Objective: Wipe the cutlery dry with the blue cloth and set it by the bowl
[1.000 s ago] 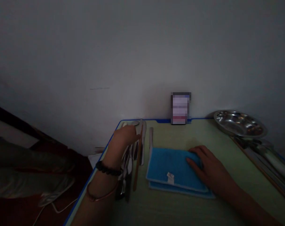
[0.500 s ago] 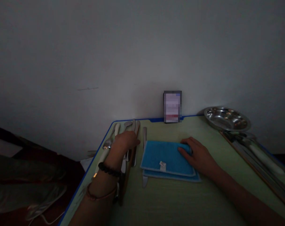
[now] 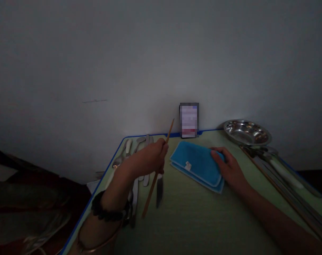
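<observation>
My left hand (image 3: 157,156) is closed around a wooden chopstick (image 3: 150,200), which slants up from the lower left to the upper right. A table knife (image 3: 159,191) lies just under that hand, its upper part hidden. My right hand (image 3: 227,166) grips the right end of a folded blue cloth (image 3: 196,161), thumb on top and the other fingers partly hidden. The cloth is tilted, with a small white tag near its front edge. Left of the chopstick, beneath my left forearm, lie several pieces of cutlery, among them a spoon (image 3: 117,162) and a white-handled piece (image 3: 129,147).
A phone (image 3: 189,121) with a blurred screen leans on the wall behind the blue-edged table (image 3: 182,226). At the back right stands a shiny metal bowl (image 3: 247,132). More long utensils, one with a white handle (image 3: 287,172), lie along the right side.
My left hand has picked up the chopstick from among the cutlery and moved right. My right hand has lifted and turned the cloth, uncovering the knife's lower part.
</observation>
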### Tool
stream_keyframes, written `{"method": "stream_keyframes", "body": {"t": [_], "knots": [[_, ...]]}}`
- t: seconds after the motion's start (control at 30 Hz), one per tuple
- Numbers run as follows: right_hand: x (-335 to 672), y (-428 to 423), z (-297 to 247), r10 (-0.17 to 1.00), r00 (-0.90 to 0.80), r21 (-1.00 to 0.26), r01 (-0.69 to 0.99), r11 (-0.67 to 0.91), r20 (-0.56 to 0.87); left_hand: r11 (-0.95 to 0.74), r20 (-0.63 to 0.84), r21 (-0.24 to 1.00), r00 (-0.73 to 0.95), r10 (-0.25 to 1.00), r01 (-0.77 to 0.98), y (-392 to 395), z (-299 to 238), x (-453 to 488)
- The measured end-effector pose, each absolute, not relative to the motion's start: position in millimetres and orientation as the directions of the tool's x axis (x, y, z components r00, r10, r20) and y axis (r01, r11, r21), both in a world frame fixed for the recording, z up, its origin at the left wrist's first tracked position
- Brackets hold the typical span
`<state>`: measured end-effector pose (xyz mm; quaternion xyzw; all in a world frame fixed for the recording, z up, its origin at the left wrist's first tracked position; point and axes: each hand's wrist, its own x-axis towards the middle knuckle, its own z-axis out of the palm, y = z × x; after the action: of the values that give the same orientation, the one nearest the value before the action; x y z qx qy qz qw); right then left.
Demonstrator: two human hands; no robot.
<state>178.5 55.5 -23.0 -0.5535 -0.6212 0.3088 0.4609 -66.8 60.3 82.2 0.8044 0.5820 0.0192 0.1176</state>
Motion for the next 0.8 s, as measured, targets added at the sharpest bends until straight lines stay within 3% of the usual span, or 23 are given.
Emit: {"method": "stream_keyframes", "body": {"t": [0.1,0.2,0.3,0.4,0.5,0.57,0.63,0.7,0.8], "knots": [[184,54,-17,0.989,0.139,-0.994,0.088,-0.072,-0.059,-0.270,-0.172,0.410,0.365,0.915,0.871,48,87,-51],[190,53,-11,0.974,0.163,-0.987,-0.051,-0.154,-0.160,-0.289,-0.104,0.461,0.375,0.921,0.839,42,87,-42],[198,51,-12,0.993,0.114,-0.978,0.210,-0.003,0.021,-0.337,-0.048,0.426,0.392,0.919,0.840,41,84,-41],[204,50,-21,0.960,-0.032,-0.743,0.627,0.235,0.277,-0.321,-0.107,0.409,0.394,0.913,0.854,42,79,-44],[208,48,-28,0.943,-0.138,-0.436,0.860,0.265,0.302,-0.351,-0.171,0.394,0.443,0.880,0.850,42,74,-45],[209,46,-27,0.953,-0.170,-0.361,0.897,0.255,0.253,-0.361,-0.211,0.403,0.469,0.857,0.841,40,73,-44],[210,44,-20,0.970,-0.168,-0.456,0.860,0.230,0.174,-0.345,-0.232,0.428,0.470,0.852,0.835,37,75,-41],[209,42,-10,0.987,-0.143,-0.651,0.742,0.157,0.075,-0.334,-0.232,0.452,0.471,0.851,0.827,34,79,-38],[206,38,3,0.992,-0.108,-0.925,0.379,-0.026,-0.073,-0.354,-0.203,0.475,0.492,0.847,0.805,28,83,-32]]}}
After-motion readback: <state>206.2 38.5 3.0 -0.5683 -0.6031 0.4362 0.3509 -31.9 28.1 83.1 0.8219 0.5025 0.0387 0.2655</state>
